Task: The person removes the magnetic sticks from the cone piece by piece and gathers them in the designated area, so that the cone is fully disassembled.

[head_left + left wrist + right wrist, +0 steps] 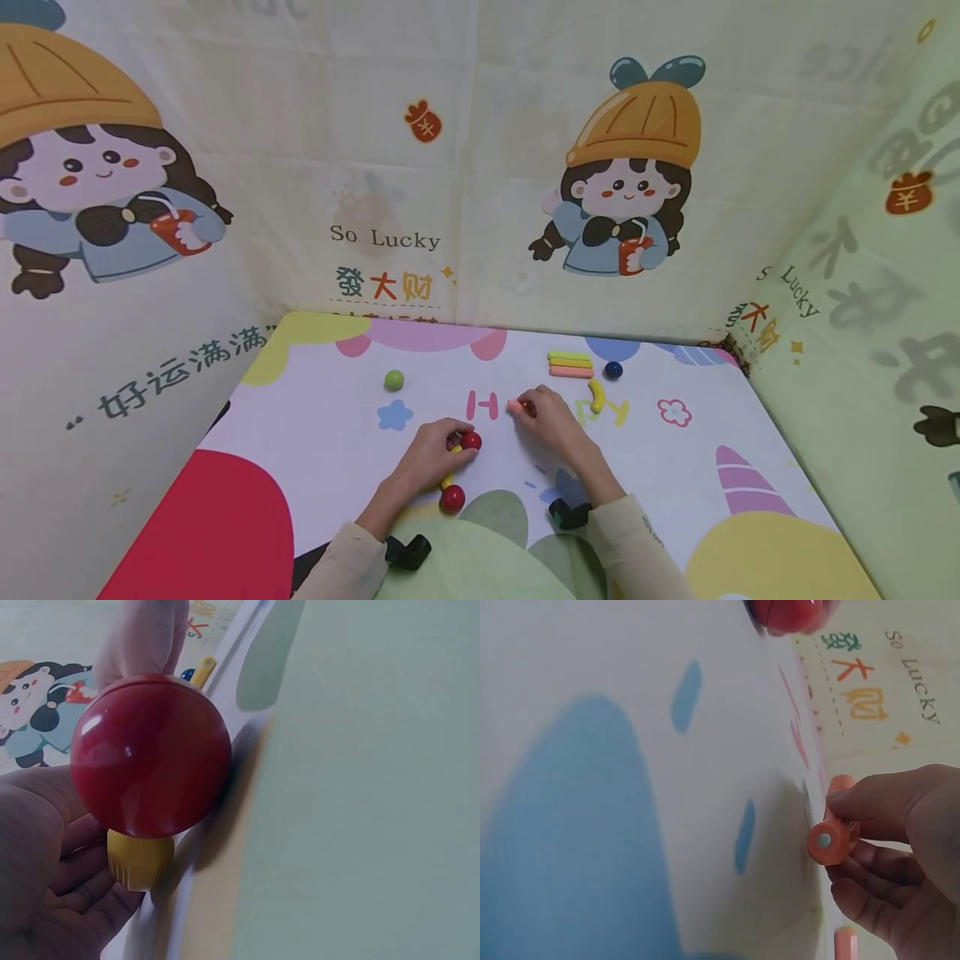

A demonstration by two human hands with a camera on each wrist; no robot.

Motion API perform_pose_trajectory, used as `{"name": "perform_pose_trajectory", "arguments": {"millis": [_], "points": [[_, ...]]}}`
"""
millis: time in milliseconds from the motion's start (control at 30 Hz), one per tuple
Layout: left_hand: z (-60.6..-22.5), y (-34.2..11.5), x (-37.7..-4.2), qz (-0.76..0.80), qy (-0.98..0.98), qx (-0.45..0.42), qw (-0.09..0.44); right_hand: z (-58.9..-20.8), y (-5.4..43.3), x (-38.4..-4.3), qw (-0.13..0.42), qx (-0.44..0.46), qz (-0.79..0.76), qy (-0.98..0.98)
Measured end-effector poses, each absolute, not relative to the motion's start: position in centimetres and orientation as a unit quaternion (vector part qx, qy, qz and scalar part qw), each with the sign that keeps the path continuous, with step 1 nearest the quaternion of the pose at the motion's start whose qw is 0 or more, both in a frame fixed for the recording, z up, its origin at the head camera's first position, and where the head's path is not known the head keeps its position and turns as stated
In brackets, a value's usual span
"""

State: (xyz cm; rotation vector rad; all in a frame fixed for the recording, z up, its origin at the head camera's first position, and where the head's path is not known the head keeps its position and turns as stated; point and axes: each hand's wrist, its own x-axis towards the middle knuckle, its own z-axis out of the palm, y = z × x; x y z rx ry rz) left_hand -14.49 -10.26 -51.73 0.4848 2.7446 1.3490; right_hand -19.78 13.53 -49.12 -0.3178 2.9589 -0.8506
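In the head view my left hand (433, 454) holds a glossy red ball (471, 441) between thumb and fingers. Beneath that hand lies a yellow piece (447, 480), whose ridged end shows in the left wrist view, and a second red ball (452, 498) sits at its near end. My right hand (551, 417) pinches a short orange marker (832, 840) close over the white tabletop; its round end with a pale dot faces the right wrist camera. Left of that hand is a pink letter H (482, 406); yellow and green lettering (618, 412) shows to its right, partly hidden.
Behind the right hand lie several yellow and pink markers (571, 365) side by side, a dark blue ball (613, 370) and a curved yellow banana shape (597, 396). A green ball (393, 380) sits at the back left. Printed cloth walls (480, 192) rise behind the table.
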Motion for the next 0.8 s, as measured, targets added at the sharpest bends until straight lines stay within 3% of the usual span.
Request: {"name": "perform_pose_trajectory", "arguments": {"millis": [467, 667, 800], "points": [[-51.9, -10.3, -14.4, 0.445, 0.881, 0.159, 0.021, -49.4, 16.0, -22.1, 0.008, -0.034, -0.239, 0.97], [-51.9, -10.3, -14.4, 0.444, 0.882, 0.158, 0.022, -49.4, 16.9, -22.6, -0.044, -0.037, -0.204, 0.977], [-52.0, -10.4, -14.4, 0.443, 0.882, 0.158, 0.023, -49.7, 17.3, -22.8, -0.049, -0.03, -0.186, 0.981]]}}
